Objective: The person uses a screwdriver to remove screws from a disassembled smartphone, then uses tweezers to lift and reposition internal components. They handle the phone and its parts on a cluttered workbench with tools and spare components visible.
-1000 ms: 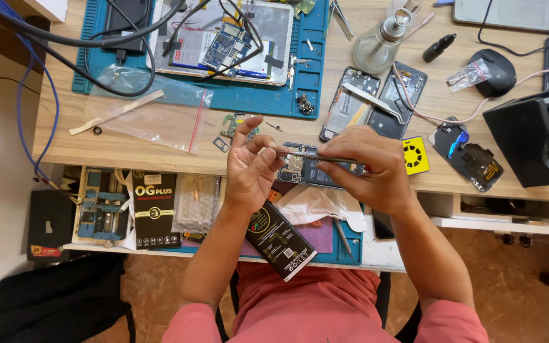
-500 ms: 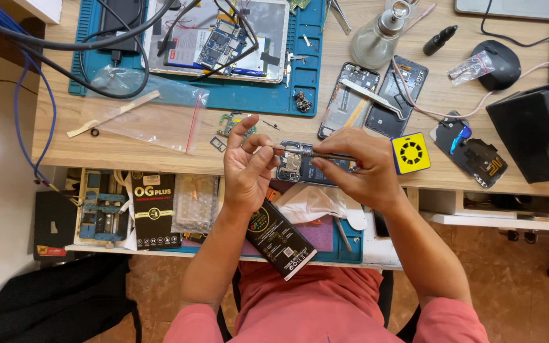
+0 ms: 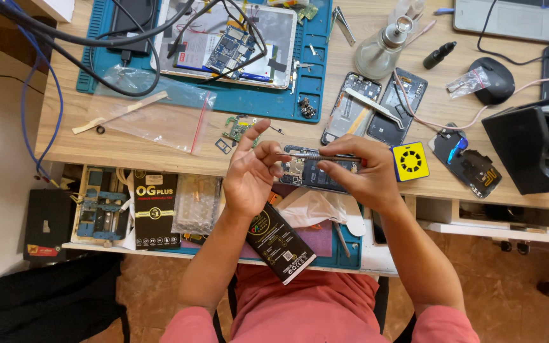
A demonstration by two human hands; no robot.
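An opened phone [image 3: 312, 171] lies at the near edge of the wooden desk [image 3: 160, 149], with its insides showing. My right hand [image 3: 360, 174] pinches a thin metal tool [image 3: 319, 155] that lies level across the phone's top. My left hand [image 3: 252, 171] touches the tool's left tip with thumb and middle finger, its index finger raised. A small green circuit board [image 3: 238, 129] sits just beyond my left hand. A black battery [image 3: 281, 244] lies under my left forearm on the open drawer's edge.
A blue work mat [image 3: 249, 98] carries an opened tablet [image 3: 230, 41] with cables. Two more phone shells [image 3: 376, 108], a yellow square tool [image 3: 410, 161], a glass bottle [image 3: 382, 51], a mouse [image 3: 494, 79] and a black stand [image 3: 535, 149] fill the right. The drawer [image 3: 128, 209] holds boxes and jigs.
The camera has shifted slightly, so the desk sits lower in view. My left index finger has lifted off the tool. Both hands stay over the opened phone.
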